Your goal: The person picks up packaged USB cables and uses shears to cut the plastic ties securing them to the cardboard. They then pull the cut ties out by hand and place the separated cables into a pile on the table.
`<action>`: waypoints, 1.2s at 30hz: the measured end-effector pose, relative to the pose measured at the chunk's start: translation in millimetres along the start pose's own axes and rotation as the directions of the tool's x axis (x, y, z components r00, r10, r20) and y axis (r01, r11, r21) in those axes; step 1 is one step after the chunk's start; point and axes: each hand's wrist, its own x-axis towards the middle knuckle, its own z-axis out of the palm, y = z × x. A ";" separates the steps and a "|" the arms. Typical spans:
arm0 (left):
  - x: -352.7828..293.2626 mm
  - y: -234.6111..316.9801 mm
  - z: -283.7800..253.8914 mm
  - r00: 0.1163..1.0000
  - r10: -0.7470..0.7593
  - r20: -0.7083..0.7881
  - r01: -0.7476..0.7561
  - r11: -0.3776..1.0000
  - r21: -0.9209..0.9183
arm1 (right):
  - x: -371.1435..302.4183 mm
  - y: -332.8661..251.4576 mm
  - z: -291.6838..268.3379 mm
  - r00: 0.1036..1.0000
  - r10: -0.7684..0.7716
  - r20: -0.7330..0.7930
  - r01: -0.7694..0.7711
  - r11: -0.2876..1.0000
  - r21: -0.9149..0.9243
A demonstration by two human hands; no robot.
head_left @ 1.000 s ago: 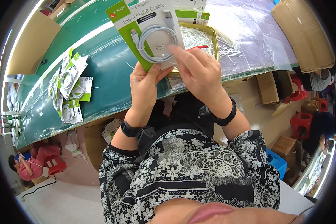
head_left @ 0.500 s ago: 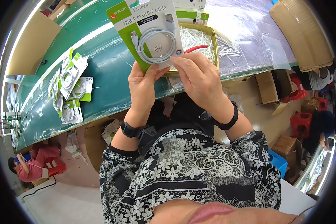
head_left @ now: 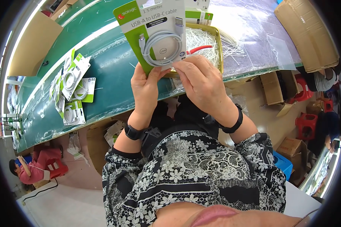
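Observation:
My left hand (head_left: 144, 85) grips the lower edge of a green and white cable card (head_left: 140, 53), thumb in front and fingers behind. A coiled white USB cable (head_left: 147, 60) lies against the card's front, its two plugs up at either side. At the coil's bottom, my right hand (head_left: 202, 81) pinches the end of a thin white cable tie (head_left: 171, 65); its fingertips hide most of that end. Behind the card stands a yellow-rimmed tray (head_left: 221, 56) of loose white ties (head_left: 202, 38), with a red-handled tool (head_left: 199, 49) lying on them.
Several carded cables (head_left: 70, 81) lie piled on the green table (head_left: 110, 83) at the left. More ties (head_left: 233, 49) spill right of the tray. Cardboard boxes (head_left: 307, 34) stand at the right, and red stools (head_left: 306, 126) are on the floor. A seated person (head_left: 32, 170) is at lower left.
The card has tilted more upright and its top has shifted slightly to the right. My right fingertips stay at the bottom of the coil, with a small shift of grip.

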 end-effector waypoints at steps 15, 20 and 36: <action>-2.6 -7.5 -5.9 0.953 0.303 0.024 -0.273 0.818 0.506 | 3.7 -1.8 -1.1 1.000 0.017 0.014 -0.017 1.000 -0.002; -4.7 0.5 -1.3 0.893 0.434 0.123 -0.404 0.648 0.646 | 2.8 -1.9 -0.6 1.000 0.022 -0.010 -0.021 0.999 0.023; 0.5 11.5 -0.6 0.762 0.551 0.341 -0.624 0.480 0.617 | -6.1 -3.2 -8.4 0.987 0.084 0.138 -0.071 0.993 -0.098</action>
